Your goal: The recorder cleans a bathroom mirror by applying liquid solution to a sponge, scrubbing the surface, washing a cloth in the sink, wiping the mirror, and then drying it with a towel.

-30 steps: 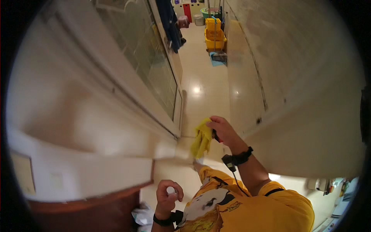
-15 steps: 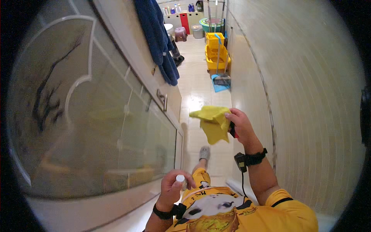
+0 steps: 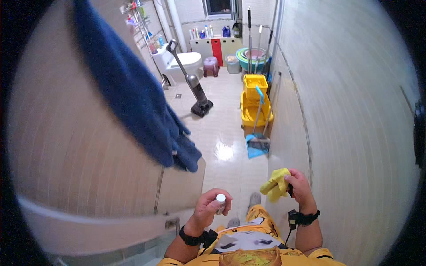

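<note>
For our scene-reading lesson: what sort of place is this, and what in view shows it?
Most likely a bathroom: there is a white toilet toward the far end, a row of bottles at the back, and nested basins to the right.

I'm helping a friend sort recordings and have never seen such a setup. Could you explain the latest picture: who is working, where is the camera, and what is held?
There is no machine here: these are a person's own bare hands. A wide fisheye camera on the head looks down, so straight edges bend near the rim. The left hand holds a small white-capped container. The right hand holds a yellow cloth; something dark beside it is mostly hidden. Ahead, on the pale floor, stand an upright floor cleaner and a yellow bucket, with a blue dustpan nearer.
</note>
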A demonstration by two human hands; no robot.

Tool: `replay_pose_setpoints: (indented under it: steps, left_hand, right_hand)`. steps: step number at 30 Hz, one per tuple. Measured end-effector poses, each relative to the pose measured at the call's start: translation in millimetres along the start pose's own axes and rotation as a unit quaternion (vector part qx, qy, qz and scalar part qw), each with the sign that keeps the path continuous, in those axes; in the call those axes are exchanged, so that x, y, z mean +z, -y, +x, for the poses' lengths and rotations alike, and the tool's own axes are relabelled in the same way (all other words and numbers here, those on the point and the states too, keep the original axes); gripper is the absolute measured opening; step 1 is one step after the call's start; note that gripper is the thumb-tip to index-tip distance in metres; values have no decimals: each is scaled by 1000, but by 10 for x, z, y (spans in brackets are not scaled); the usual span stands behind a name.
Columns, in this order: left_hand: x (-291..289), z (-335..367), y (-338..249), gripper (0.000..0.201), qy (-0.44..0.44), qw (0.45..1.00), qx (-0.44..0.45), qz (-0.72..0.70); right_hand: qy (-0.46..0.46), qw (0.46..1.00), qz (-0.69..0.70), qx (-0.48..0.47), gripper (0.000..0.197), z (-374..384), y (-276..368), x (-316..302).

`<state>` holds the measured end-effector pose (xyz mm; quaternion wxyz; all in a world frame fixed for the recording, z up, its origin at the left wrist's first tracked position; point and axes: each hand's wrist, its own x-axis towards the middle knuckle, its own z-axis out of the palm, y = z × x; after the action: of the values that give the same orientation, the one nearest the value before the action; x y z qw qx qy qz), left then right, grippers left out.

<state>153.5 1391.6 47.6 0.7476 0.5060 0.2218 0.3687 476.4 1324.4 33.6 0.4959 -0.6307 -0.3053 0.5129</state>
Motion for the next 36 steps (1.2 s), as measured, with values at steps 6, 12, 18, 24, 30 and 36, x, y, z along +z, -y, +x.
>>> replay_pose_setpoints:
  steps: [6, 12, 18, 24, 30, 36]
  left_hand:
    - [-342, 1521, -18, 27, -56, 998, 28, -3]
    - [-723, 2474, -487, 28, -172, 983, 54, 30]
    - [-1395, 3110, -663, 39, -267, 959, 81, 44]
    - [-2430, 3829, -802, 33, -308, 930, 200, -16]
    - [-3165, 4265, -1214, 40, -391, 890, 233, 34]
    - [-3617, 4393, -1228, 47, -534, 784, 310, -65]
  right_hand:
    - [81, 996, -37, 21, 22, 1876, 756, -224]
    - [219, 975, -16, -26, 19, 3619, 1516, 377]
    - [391, 916, -69, -53, 19, 5092, 2195, 1508]
    - [458, 880, -111, -51, 17, 6212, 2827, 2945]
    - [517, 834, -180, -66, 24, 6951, 3481, 4341]
    - [552, 751, -228, -283, 25, 7866, 3682, 6145]
